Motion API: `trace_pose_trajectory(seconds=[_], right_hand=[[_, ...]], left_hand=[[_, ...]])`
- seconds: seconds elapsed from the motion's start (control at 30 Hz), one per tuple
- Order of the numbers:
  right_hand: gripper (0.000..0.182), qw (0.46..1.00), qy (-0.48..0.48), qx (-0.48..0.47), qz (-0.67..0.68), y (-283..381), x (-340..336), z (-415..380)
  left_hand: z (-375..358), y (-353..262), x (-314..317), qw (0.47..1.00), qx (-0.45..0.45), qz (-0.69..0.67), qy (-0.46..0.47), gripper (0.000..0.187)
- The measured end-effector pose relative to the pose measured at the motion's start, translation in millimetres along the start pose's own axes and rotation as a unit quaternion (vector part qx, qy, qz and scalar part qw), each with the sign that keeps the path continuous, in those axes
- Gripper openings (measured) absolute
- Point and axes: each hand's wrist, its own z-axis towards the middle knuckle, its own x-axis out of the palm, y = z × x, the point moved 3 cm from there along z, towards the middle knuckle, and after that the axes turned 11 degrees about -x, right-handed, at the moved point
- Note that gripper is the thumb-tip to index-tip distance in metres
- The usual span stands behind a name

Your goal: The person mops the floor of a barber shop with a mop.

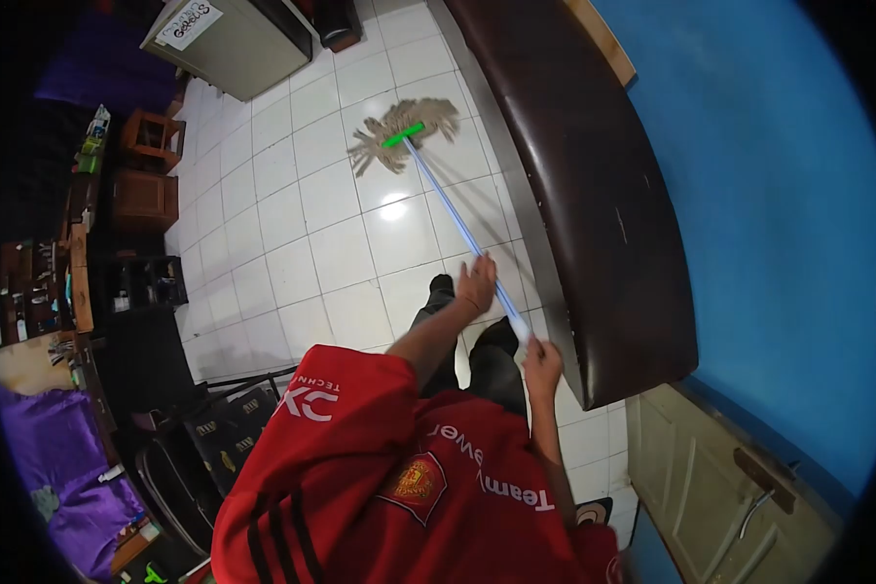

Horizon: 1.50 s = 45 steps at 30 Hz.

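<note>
A mop with a pale blue handle (447,205), a green head bar (403,135) and grey-beige strands (438,114) reaches out across the floor. Its strands lie spread on the white tiles. My left hand (477,283) is closed around the lower-middle of the handle as seen here, the palm side hidden. Nearer my body, my right hand (543,368) grips the handle close to its white end. The handle slants from my right hand up and left to the mop head.
A long dark brown padded bench (594,195) runs along the right, beside a blue wall (769,175). White tiled floor (292,214) spreads left. A metal cabinet (238,49) stands at the far end; wooden furniture (144,200) and a black chair (170,487) line the left. A door (711,487) is lower right.
</note>
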Motion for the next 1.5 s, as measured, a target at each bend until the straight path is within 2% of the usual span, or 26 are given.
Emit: trace_pose_trajectory(seconds=[0.03, 0.17, 0.27, 0.33, 0.37, 0.4, 0.43, 0.47, 0.5, 0.57, 0.63, 0.7, 0.77, 0.9, 0.93, 0.97, 1.0, 1.03, 1.07, 1.1, 1.17, 1.23, 1.3, 1.37, 1.43, 1.5], right_hand=[[0.032, 0.995, 0.093, -0.034, 0.009, 15, 11, 8], [0.039, 0.992, 0.078, 0.016, 0.095, 59, -2, 5], [0.044, 0.988, 0.032, 0.119, 0.089, 20, -50, -26], [0.046, 0.972, -0.006, 0.213, 0.099, -10, -108, -54], [0.043, 0.969, -0.037, 0.242, 0.005, -12, -145, -66], [0.038, 0.973, -0.156, 0.165, 0.028, -38, -177, -88], [0.036, 0.941, -0.238, 0.238, 0.031, -43, -216, -104], [0.035, 0.954, -0.233, 0.083, -0.168, -64, -259, -131], [0.034, 0.881, -0.408, 0.239, -0.012, 12, -275, -117], [0.036, 0.842, -0.519, 0.127, -0.080, 27, -319, -127], [0.037, 0.820, -0.554, 0.083, -0.114, 29, -344, -122], [0.035, 0.755, -0.651, 0.022, -0.075, 41, -344, -117], [0.031, 0.752, -0.659, -0.014, 0.010, 32, -331, -106], [0.023, 0.815, -0.518, 0.086, -0.246, 41, -241, -80], [0.021, 0.849, -0.455, 0.091, -0.255, 26, -209, -75], [0.020, 0.878, -0.390, 0.093, -0.261, -4, -178, -67], [0.021, 0.912, -0.374, 0.108, -0.129, -73, -163, -46], [0.030, 0.927, -0.244, -0.101, -0.266, -40, -103, -35], [0.032, 0.959, -0.240, 0.111, -0.100, 70, -48, -9], [0.035, 0.916, -0.232, 0.267, 0.189, 102, -7, 9], [0.038, 0.946, -0.026, 0.241, 0.215, 114, 60, 41], [0.032, 0.902, 0.179, 0.224, 0.322, 119, 108, 54], [0.032, 0.873, 0.236, 0.249, 0.346, 125, 126, 52], [0.035, 0.840, 0.391, 0.255, 0.275, 117, 143, 45], [0.039, 0.837, 0.400, 0.246, 0.279, 100, 129, 27], [0.041, 0.845, 0.384, 0.273, 0.254, 68, 94, 14]], left_hand=[[3, 17, -7, 0.999, -0.026, 0.001, 0.022, 0.067], [0, 36, -31, 0.996, 0.007, 0.070, 0.048, 0.072], [-19, -13, -32, 0.970, 0.166, 0.134, 0.119, 0.067], [-36, -72, -17, 0.961, 0.232, 0.052, 0.142, 0.054], [-44, -105, 6, 0.939, 0.296, 0.048, 0.165, 0.052], [-67, -121, -40, 0.919, 0.347, -0.023, 0.184, 0.050], [-81, -150, -31, 0.899, 0.365, -0.142, 0.194, 0.047], [-99, -168, -56, 0.878, 0.406, -0.182, 0.178, 0.044], [-112, -186, -73, 0.850, 0.434, -0.219, 0.203, 0.043], [-141, -216, -86, 0.823, 0.480, -0.282, 0.116, 0.043], [-155, -221, -118, 0.808, 0.496, -0.255, 0.190, 0.048], [-154, -218, -121, 0.823, 0.470, -0.262, 0.180, 0.045], [-144, -200, -108, 0.834, 0.444, -0.301, 0.132, 0.041], [-109, -137, -80, 0.897, 0.324, -0.299, 0.024, 0.025], [-99, -120, -59, 0.913, 0.283, -0.291, -0.033, 0.020], [-86, -88, -64, 0.945, 0.232, -0.229, -0.015, 0.017], [-76, -60, -51, 0.951, 0.172, -0.220, -0.133, 0.018], [-67, -26, -56, 0.972, 0.098, -0.214, 0.013, 0.041], [-66, 6, -63, 0.968, 0.043, -0.219, -0.119, 0.037], [-60, 33, -63, 0.974, 0.009, -0.200, -0.107, 0.050], [-42, 81, -62, 0.978, -0.041, -0.198, -0.049, 0.065], [-39, 121, -79, 0.974, -0.115, -0.193, -0.009, 0.070], [-41, 147, -76, 0.979, -0.147, -0.142, 0.027, 0.077], [-50, 156, -78, 0.983, -0.145, -0.088, 0.072, 0.078], [-56, 144, -65, 0.987, -0.105, -0.058, 0.104, 0.076], [-57, 112, -44, 0.990, -0.056, -0.072, 0.106, 0.051]])
